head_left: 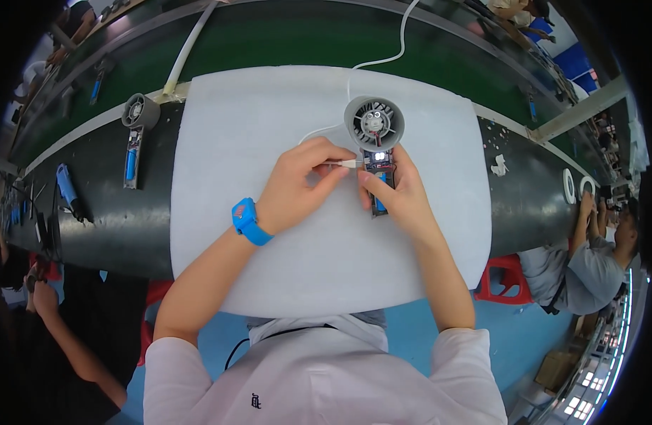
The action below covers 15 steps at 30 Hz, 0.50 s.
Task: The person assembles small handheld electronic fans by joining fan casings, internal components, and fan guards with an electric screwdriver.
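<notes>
My left hand [303, 180], with a blue strap on its wrist, pinches the white plug of a USB cable [349, 163] at the left side of a handheld fan [374, 124]. Whether the plug sits fully in the port cannot be made out. The fan has a round grey head and an opened handle showing a circuit board with a lit white display and a blue battery [380, 195]. Around the handle closes my right hand [402, 188], its thumb across the front. From the plug the white cable loops behind my left hand and up past the fan head.
A white foam sheet [269, 269] covers the bench under my hands. On the dark bench to the left lie another opened fan [132, 145] and a blue power screwdriver [67, 188]. White tape rolls [569, 185] stand at right, near a co-worker. A green conveyor belt [283, 42] runs beyond.
</notes>
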Each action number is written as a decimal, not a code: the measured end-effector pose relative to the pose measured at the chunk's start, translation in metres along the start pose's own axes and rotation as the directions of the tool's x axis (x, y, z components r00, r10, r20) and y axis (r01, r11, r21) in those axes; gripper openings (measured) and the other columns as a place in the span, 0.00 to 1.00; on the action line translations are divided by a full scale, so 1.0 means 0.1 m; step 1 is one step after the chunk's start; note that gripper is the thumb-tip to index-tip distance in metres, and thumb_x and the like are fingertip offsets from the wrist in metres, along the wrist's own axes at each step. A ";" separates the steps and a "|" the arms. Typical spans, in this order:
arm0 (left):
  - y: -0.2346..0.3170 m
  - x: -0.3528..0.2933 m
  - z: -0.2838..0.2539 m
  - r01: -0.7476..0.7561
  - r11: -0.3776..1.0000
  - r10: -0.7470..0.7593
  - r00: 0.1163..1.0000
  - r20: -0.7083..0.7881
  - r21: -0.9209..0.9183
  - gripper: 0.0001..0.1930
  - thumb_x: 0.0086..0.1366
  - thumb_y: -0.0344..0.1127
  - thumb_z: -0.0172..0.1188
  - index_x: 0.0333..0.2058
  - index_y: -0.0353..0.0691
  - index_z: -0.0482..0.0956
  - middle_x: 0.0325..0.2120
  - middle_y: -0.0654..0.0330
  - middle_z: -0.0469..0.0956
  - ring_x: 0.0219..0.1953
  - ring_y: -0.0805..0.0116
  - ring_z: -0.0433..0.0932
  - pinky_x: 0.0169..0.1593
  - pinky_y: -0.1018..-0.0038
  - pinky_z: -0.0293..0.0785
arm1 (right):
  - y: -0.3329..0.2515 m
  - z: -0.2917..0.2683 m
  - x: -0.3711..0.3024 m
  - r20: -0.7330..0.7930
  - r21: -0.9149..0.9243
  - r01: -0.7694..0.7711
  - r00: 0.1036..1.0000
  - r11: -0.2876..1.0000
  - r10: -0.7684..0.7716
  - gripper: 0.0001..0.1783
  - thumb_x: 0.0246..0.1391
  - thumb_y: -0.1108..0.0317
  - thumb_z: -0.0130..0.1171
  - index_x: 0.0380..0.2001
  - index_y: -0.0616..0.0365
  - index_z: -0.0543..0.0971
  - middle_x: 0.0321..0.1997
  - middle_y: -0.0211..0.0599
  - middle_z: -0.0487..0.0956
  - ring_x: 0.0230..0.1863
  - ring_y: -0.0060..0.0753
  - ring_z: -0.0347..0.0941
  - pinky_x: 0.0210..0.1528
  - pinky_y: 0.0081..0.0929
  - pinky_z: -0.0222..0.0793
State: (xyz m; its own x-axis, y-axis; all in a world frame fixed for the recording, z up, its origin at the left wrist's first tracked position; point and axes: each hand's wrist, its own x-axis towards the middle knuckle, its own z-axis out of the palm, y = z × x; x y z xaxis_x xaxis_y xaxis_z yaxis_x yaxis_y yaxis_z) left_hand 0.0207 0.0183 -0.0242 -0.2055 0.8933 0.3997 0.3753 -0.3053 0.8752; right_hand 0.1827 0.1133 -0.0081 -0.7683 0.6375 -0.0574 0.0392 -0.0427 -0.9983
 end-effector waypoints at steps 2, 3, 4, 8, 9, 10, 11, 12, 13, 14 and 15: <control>0.00 -0.02 0.00 0.004 1.000 -0.004 1.000 -0.009 0.002 0.08 0.59 0.24 0.56 0.38 0.34 0.78 0.30 0.58 0.75 0.31 0.66 0.75 0.35 0.77 0.72 | 0.02 0.03 0.00 0.018 0.002 -0.001 1.000 1.000 0.001 0.21 0.52 0.76 0.55 0.49 0.64 0.65 0.29 0.33 0.73 0.22 0.22 0.69 0.25 0.21 0.65; 0.00 -0.03 0.00 -0.002 1.000 0.002 1.000 -0.017 0.001 0.08 0.59 0.24 0.56 0.38 0.34 0.78 0.30 0.58 0.75 0.31 0.66 0.75 0.35 0.76 0.72 | 0.03 0.05 0.00 0.029 -0.002 0.005 1.000 1.000 -0.005 0.21 0.52 0.76 0.55 0.50 0.64 0.65 0.29 0.33 0.73 0.22 0.22 0.69 0.25 0.21 0.65; 0.00 -0.02 0.00 0.002 1.000 -0.002 1.000 -0.015 -0.002 0.08 0.59 0.24 0.56 0.38 0.34 0.78 0.30 0.58 0.75 0.31 0.66 0.75 0.35 0.76 0.72 | 0.03 0.04 0.00 0.027 -0.001 0.001 1.000 1.000 -0.001 0.21 0.52 0.76 0.55 0.50 0.64 0.65 0.29 0.33 0.73 0.22 0.22 0.69 0.25 0.21 0.65; -0.01 0.00 -0.01 -0.013 0.999 0.013 1.000 0.008 0.038 0.08 0.58 0.24 0.56 0.38 0.34 0.78 0.30 0.58 0.74 0.30 0.66 0.74 0.34 0.75 0.72 | 0.01 0.02 0.03 -0.026 -0.004 0.005 1.000 1.000 -0.005 0.22 0.52 0.76 0.56 0.50 0.64 0.65 0.29 0.33 0.73 0.22 0.22 0.69 0.26 0.20 0.65; -0.02 0.00 -0.01 -0.021 0.998 0.021 1.000 0.005 0.056 0.08 0.58 0.24 0.56 0.38 0.34 0.78 0.29 0.58 0.74 0.30 0.66 0.74 0.34 0.75 0.72 | 0.01 0.02 0.03 -0.029 0.014 0.022 0.999 1.000 -0.021 0.22 0.52 0.76 0.56 0.50 0.64 0.65 0.29 0.33 0.73 0.22 0.22 0.69 0.26 0.20 0.65; -0.02 0.01 -0.01 -0.020 0.998 0.020 1.000 0.006 0.056 0.08 0.58 0.24 0.56 0.38 0.34 0.78 0.29 0.58 0.74 0.30 0.66 0.74 0.34 0.75 0.72 | 0.01 0.01 0.03 -0.029 0.016 0.021 0.999 1.000 -0.020 0.22 0.52 0.76 0.56 0.50 0.64 0.65 0.29 0.33 0.73 0.22 0.22 0.69 0.26 0.20 0.65; -0.02 0.01 0.00 -0.023 0.998 0.023 1.000 -0.001 0.055 0.08 0.58 0.24 0.57 0.38 0.34 0.78 0.29 0.58 0.74 0.30 0.65 0.74 0.34 0.75 0.72 | 0.00 0.01 0.02 -0.012 0.016 0.007 1.000 1.000 -0.007 0.22 0.52 0.76 0.56 0.50 0.64 0.65 0.29 0.33 0.73 0.22 0.22 0.69 0.26 0.20 0.65; -0.02 0.01 0.01 -0.026 0.998 0.026 1.000 -0.007 0.053 0.08 0.57 0.23 0.57 0.37 0.34 0.78 0.29 0.57 0.74 0.30 0.65 0.74 0.34 0.75 0.72 | 0.00 0.01 0.01 0.005 0.015 -0.006 1.000 1.000 0.006 0.22 0.52 0.76 0.56 0.50 0.64 0.65 0.29 0.33 0.73 0.22 0.22 0.69 0.26 0.20 0.65; -0.03 0.01 0.01 -0.026 0.998 0.026 1.000 -0.006 0.055 0.08 0.57 0.23 0.57 0.37 0.34 0.78 0.29 0.57 0.74 0.30 0.65 0.74 0.34 0.75 0.72 | 0.01 0.01 0.01 0.004 0.018 -0.006 1.000 1.000 0.006 0.22 0.52 0.76 0.56 0.50 0.64 0.65 0.29 0.33 0.73 0.22 0.22 0.69 0.26 0.20 0.65; -0.04 0.00 0.01 -0.030 0.998 0.031 0.999 -0.016 0.052 0.08 0.57 0.23 0.57 0.37 0.34 0.78 0.29 0.57 0.74 0.30 0.65 0.75 0.34 0.75 0.73 | 0.02 0.00 0.00 0.023 0.019 -0.012 1.000 1.000 0.012 0.22 0.52 0.76 0.56 0.50 0.64 0.65 0.29 0.33 0.73 0.22 0.22 0.69 0.26 0.20 0.65; -0.04 0.00 0.01 -0.035 0.998 0.036 0.999 -0.027 0.050 0.08 0.57 0.23 0.57 0.37 0.34 0.78 0.29 0.57 0.74 0.30 0.65 0.75 0.34 0.75 0.73 | 0.03 0.00 -0.01 0.043 0.021 -0.019 0.999 1.000 0.018 0.22 0.52 0.76 0.56 0.50 0.64 0.64 0.29 0.33 0.73 0.22 0.22 0.69 0.25 0.20 0.65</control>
State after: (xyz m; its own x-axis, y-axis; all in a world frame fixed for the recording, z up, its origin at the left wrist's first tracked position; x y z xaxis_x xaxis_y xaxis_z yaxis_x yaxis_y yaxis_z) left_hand 0.0204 0.0200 -0.0285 -0.2158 0.8726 0.4382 0.4268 -0.3193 0.8461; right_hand 0.1835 0.1121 -0.0107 -0.7941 0.6032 -0.0749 0.0402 -0.0708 -0.9967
